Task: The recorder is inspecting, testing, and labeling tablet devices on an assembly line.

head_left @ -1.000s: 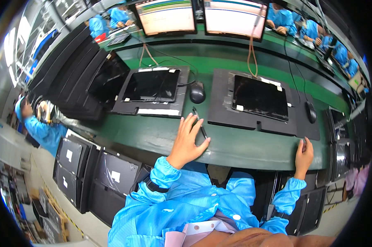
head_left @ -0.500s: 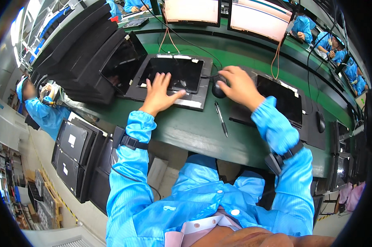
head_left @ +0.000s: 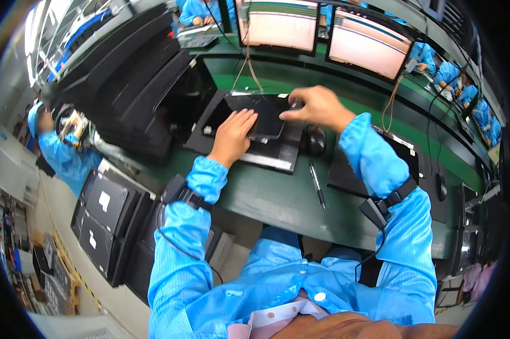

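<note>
Maybe to keep the black tablet (head_left: 270, 121) still, the left hand (head_left: 233, 137) lies on it, gripping nothing; whether the right hand (head_left: 318, 107) grips anything, I cannot tell.

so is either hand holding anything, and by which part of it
It cannot be told: the left hand lies on the black tablet, the right hand is at the tablet's right edge, any grip unclear.
</note>
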A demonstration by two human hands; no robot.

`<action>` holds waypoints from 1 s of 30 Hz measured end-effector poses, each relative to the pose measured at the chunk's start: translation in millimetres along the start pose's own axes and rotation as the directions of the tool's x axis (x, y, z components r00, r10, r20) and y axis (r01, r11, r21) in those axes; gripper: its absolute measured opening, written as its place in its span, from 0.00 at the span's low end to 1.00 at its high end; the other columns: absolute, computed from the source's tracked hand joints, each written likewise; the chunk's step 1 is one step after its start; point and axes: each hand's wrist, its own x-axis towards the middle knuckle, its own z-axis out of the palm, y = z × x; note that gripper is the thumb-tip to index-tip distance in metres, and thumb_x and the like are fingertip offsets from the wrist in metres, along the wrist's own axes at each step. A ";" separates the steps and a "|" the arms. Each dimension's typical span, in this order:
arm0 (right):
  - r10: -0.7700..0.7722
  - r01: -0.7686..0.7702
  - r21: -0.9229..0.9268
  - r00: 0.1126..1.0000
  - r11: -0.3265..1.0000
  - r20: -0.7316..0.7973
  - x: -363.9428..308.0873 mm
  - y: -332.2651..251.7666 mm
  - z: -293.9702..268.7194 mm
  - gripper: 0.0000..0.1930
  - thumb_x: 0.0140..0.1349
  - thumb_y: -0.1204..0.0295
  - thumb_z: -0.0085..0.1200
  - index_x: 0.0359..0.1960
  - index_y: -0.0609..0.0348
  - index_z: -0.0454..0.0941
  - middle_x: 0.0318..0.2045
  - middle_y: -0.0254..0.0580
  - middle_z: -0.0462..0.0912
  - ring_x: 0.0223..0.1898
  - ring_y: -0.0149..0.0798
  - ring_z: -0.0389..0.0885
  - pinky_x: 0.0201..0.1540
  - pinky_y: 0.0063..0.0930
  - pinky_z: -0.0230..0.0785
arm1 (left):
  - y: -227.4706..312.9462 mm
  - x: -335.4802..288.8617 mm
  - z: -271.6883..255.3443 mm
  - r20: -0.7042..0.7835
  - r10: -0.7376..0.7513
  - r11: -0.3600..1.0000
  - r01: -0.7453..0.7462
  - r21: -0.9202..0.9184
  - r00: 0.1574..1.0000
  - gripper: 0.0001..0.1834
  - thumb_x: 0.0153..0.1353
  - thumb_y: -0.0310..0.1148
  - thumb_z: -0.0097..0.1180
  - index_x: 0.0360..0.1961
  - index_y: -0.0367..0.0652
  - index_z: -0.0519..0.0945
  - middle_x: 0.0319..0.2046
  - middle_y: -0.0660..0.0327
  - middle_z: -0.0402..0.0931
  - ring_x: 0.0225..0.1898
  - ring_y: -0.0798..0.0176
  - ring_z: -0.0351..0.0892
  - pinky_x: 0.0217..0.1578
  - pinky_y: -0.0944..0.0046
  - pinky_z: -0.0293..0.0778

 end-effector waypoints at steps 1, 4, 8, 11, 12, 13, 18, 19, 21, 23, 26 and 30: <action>-0.019 0.020 0.025 0.998 0.999 -0.058 -0.1 -5.8 -6.5 0.27 0.53 0.48 0.67 0.45 0.58 0.85 0.37 0.53 0.87 0.40 0.54 0.85 0.46 0.43 0.76 | 1.5 0.3 -6.1 -0.072 0.034 0.999 -0.034 0.007 0.997 0.28 0.42 0.14 0.59 0.50 0.38 0.83 0.50 0.51 0.83 0.54 0.47 0.82 0.57 0.50 0.77; -0.284 0.219 -0.184 0.806 0.958 -0.519 -12.7 2.6 -28.3 0.24 0.61 0.57 0.64 0.53 0.61 0.81 0.49 0.53 0.84 0.51 0.54 0.82 0.56 0.44 0.72 | 46.5 9.7 -57.1 -0.261 -0.090 0.978 0.035 -0.207 0.961 0.25 0.43 0.15 0.59 0.48 0.36 0.83 0.46 0.50 0.85 0.47 0.48 0.85 0.49 0.55 0.81; 0.078 -0.101 -0.025 0.883 0.995 -0.463 -62.1 69.3 28.9 0.24 0.71 0.57 0.53 0.58 0.64 0.77 0.58 0.56 0.77 0.62 0.54 0.74 0.66 0.42 0.63 | 124.3 -49.9 -158.4 -0.260 -0.721 0.638 0.469 -0.610 0.642 0.13 0.64 0.29 0.64 0.46 0.33 0.83 0.43 0.55 0.86 0.40 0.65 0.86 0.41 0.64 0.80; 0.106 -0.124 -0.057 0.961 0.991 -0.255 -74.5 71.4 82.5 0.30 0.70 0.51 0.53 0.63 0.63 0.73 0.64 0.58 0.71 0.66 0.57 0.69 0.68 0.43 0.61 | 144.1 -130.5 -230.6 -0.046 -0.973 0.114 0.299 -0.947 0.225 0.20 0.65 0.31 0.65 0.55 0.34 0.78 0.46 0.56 0.84 0.40 0.62 0.85 0.42 0.62 0.82; 0.150 -0.166 -0.053 0.962 0.985 -0.228 -76.5 69.0 93.1 0.30 0.70 0.51 0.53 0.63 0.63 0.73 0.65 0.59 0.71 0.67 0.57 0.69 0.68 0.43 0.61 | 147.0 -171.0 -254.2 0.077 -0.994 -0.044 0.337 -0.940 0.084 0.22 0.65 0.31 0.64 0.57 0.33 0.76 0.47 0.54 0.83 0.41 0.60 0.86 0.43 0.60 0.83; 0.199 -0.215 -0.058 0.959 0.975 -0.203 -77.0 69.5 100.5 0.31 0.70 0.50 0.53 0.63 0.64 0.73 0.65 0.59 0.70 0.67 0.58 0.68 0.69 0.44 0.60 | 146.5 -219.9 -274.2 0.202 -0.978 -0.209 0.346 -0.915 -0.057 0.24 0.65 0.32 0.64 0.60 0.33 0.74 0.49 0.52 0.82 0.42 0.58 0.86 0.45 0.58 0.83; 0.251 -0.283 -0.135 0.944 0.950 -0.213 -84.9 73.9 78.6 0.32 0.69 0.48 0.53 0.60 0.66 0.76 0.66 0.61 0.69 0.66 0.59 0.69 0.67 0.45 0.62 | 156.6 -401.8 -324.7 0.335 -0.836 -0.480 0.285 -0.830 -0.434 0.23 0.65 0.35 0.64 0.57 0.34 0.76 0.47 0.51 0.83 0.43 0.53 0.86 0.47 0.56 0.83; 0.184 -0.230 -0.168 0.951 0.959 -0.249 -87.8 81.0 80.8 0.32 0.68 0.47 0.53 0.57 0.69 0.78 0.64 0.63 0.71 0.65 0.59 0.71 0.66 0.47 0.63 | 157.9 -413.5 -327.6 0.338 -0.831 -0.498 0.318 -0.807 -0.442 0.23 0.65 0.36 0.64 0.56 0.35 0.76 0.47 0.52 0.83 0.43 0.54 0.86 0.48 0.56 0.82; 0.102 -0.147 -0.177 0.965 0.973 -0.240 -84.0 58.0 82.5 0.30 0.66 0.49 0.56 0.49 0.70 0.82 0.57 0.64 0.78 0.62 0.61 0.73 0.65 0.47 0.65 | 169.2 -436.2 -337.2 0.337 -0.868 -0.443 0.267 -0.856 -0.364 0.22 0.68 0.37 0.61 0.58 0.36 0.76 0.53 0.52 0.81 0.51 0.54 0.83 0.54 0.54 0.79; 0.096 -0.133 -0.136 0.964 0.982 -0.248 -81.3 50.7 91.2 0.28 0.64 0.50 0.57 0.48 0.69 0.82 0.55 0.64 0.79 0.59 0.60 0.75 0.63 0.48 0.66 | 167.4 -458.6 -351.1 0.389 -0.842 -0.493 0.240 -0.836 -0.374 0.22 0.70 0.36 0.58 0.60 0.35 0.75 0.55 0.51 0.80 0.54 0.52 0.81 0.59 0.49 0.77; 0.143 -0.166 -0.073 0.957 0.983 -0.252 -83.1 50.3 91.2 0.29 0.63 0.51 0.58 0.50 0.69 0.80 0.56 0.61 0.77 0.57 0.60 0.76 0.61 0.46 0.69 | 158.6 -473.8 -359.0 0.359 -0.853 -0.483 0.313 -0.818 -0.379 0.23 0.69 0.35 0.59 0.60 0.32 0.74 0.54 0.49 0.80 0.53 0.49 0.82 0.58 0.48 0.77; 0.218 -0.239 -0.067 0.949 0.969 -0.228 -90.8 51.0 79.6 0.30 0.65 0.49 0.55 0.51 0.68 0.80 0.58 0.63 0.75 0.60 0.60 0.73 0.64 0.46 0.65 | 135.9 -479.5 -352.8 0.123 -0.904 -0.380 0.637 -0.671 -0.409 0.24 0.66 0.31 0.60 0.58 0.27 0.73 0.52 0.50 0.80 0.48 0.53 0.83 0.53 0.53 0.78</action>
